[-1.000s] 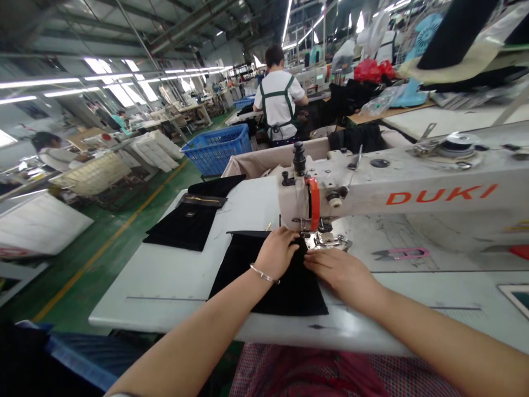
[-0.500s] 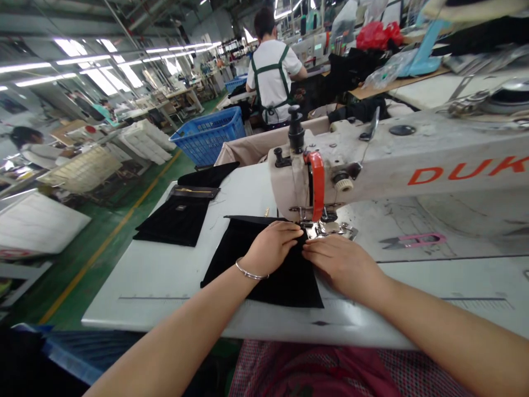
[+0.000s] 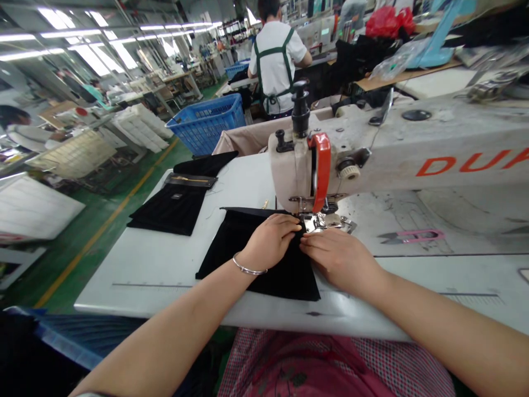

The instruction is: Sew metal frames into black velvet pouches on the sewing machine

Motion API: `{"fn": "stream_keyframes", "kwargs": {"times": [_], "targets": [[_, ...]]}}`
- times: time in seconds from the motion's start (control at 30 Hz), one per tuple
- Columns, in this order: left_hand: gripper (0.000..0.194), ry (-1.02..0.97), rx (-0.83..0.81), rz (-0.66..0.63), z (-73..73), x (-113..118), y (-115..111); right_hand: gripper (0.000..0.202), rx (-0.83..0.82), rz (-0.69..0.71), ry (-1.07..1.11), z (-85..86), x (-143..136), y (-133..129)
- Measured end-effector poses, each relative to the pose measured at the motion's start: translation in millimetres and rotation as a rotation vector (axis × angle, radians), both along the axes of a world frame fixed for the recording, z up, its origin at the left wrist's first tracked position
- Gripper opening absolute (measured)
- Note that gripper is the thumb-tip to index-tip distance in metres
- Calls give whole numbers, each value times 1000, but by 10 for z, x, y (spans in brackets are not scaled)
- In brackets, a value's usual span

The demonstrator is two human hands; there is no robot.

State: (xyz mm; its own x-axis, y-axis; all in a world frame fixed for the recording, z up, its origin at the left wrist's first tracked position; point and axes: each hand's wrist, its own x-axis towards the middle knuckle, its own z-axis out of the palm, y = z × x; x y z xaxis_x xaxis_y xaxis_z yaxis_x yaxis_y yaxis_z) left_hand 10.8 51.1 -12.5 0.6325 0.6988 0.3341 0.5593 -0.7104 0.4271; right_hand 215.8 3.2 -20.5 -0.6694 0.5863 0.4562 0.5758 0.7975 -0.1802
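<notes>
A black fabric piece lies on the sewing machine's white table, its upper right corner by the presser foot. My left hand, with a silver bangle at the wrist, rests flat on the fabric, fingers stretched toward the foot. At the fabric's right edge, my right hand has its fingers close together on the border; its thumb is hidden. The sewing machine head with a red guard stands just beyond both hands. A small zipper pull shows behind the fabric's top edge.
Another black piece with a zippered strip lies to the left. Pink-handled thread snips rest on the machine bed at right. Behind the table are a blue basket and a person in a white shirt.
The view has shifted slightly, moving the table and machine a little in the picture. Both hands keep nearly the same place on the fabric beside the presser foot.
</notes>
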Motion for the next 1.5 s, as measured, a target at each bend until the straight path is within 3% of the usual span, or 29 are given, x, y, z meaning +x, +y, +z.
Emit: {"fn": "stream_keyframes", "kwargs": {"times": [0.2, 0.33, 0.37, 0.47, 0.5, 0.53, 0.6, 0.67, 0.77, 0.87, 0.93, 1.07, 1.17, 1.23, 1.37, 1.5], "targets": [[22, -5, -20, -23, -7, 1, 54, 23, -5, -19, -28, -34, -43, 3], [25, 90, -85, -46, 122, -49, -41, 25, -43, -26, -26, -1, -37, -24], [32, 138, -110, -64, 168, -73, -110, 27, -61, -15, -34, 28, -5, -41], [89, 275, -159, -134, 272, -163, -418, 42, -137, 5, -105, 143, 194, -124], [98, 303, -164, -151, 285, -194, -534, 51, -156, -6, -138, 175, 283, -150], [96, 313, -163, -160, 286, -222, -642, 57, -167, -21, -168, 197, 370, -166], [74, 289, -162, -165, 267, -262, -811, 60, -160, -42, -204, 207, 503, -148], [64, 200, -177, -144, 235, -274, -898, 47, -143, -86, -207, 182, 536, -50], [62, 38, -243, -74, 184, -249, -913, 18, -74, -300, -169, 131, 403, 170], [54, -93, -306, 25, 146, -220, -893, 18, 13, -410, -160, 120, 248, 259], [42, -193, -342, 151, 136, -218, -894, 18, 3, -337, -158, 134, 224, 154], [24, -345, -356, 419, 145, -233, -910, 23, -184, -106, 10, 139, 279, -342], [23, -354, -326, 393, 145, -234, -907, 36, -243, -91, 101, 75, 247, -665], [23, -359, -290, 358, 134, -231, -901, 33, -230, -107, 128, 18, 178, -764], [23, -345, -254, 344, 121, -231, -898, 15, -183, -77, 185, -35, 47, -768], [26, -321, -223, 307, 161, -244, -904, 17, -180, -8, 187, -8, 29, -749]]}}
